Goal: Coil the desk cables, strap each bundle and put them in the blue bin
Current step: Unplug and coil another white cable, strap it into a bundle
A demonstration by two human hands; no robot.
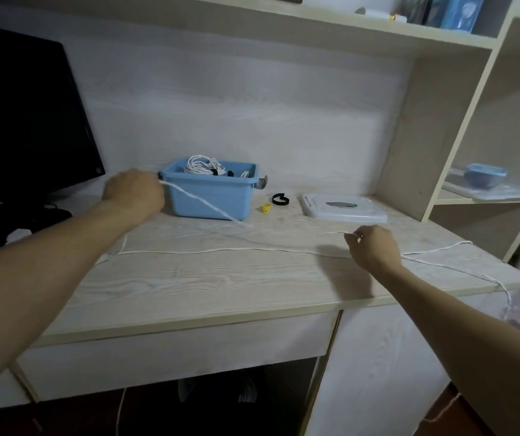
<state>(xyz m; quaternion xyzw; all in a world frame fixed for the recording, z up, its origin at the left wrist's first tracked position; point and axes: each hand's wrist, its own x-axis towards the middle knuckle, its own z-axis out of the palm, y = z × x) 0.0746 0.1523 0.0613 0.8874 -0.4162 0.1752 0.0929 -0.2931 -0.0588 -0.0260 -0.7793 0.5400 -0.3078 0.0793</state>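
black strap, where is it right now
In the head view the black strap lies curled on the desk, right of the blue bin, between a small yellow piece and the white box.

You have one blue bin (210,191) on the desk (221,278), and inside it one coiled white bundle (203,165) already strapped. One loose white cable (214,250) runs across the desktop. Beside the bin you have one black strap (280,199) and one small yellow piece (265,208), plus one flat white box (343,208) further right. One dark monitor (23,121) stands at the left. Your two hands, left hand (133,193) and right hand (375,247), are both in view.
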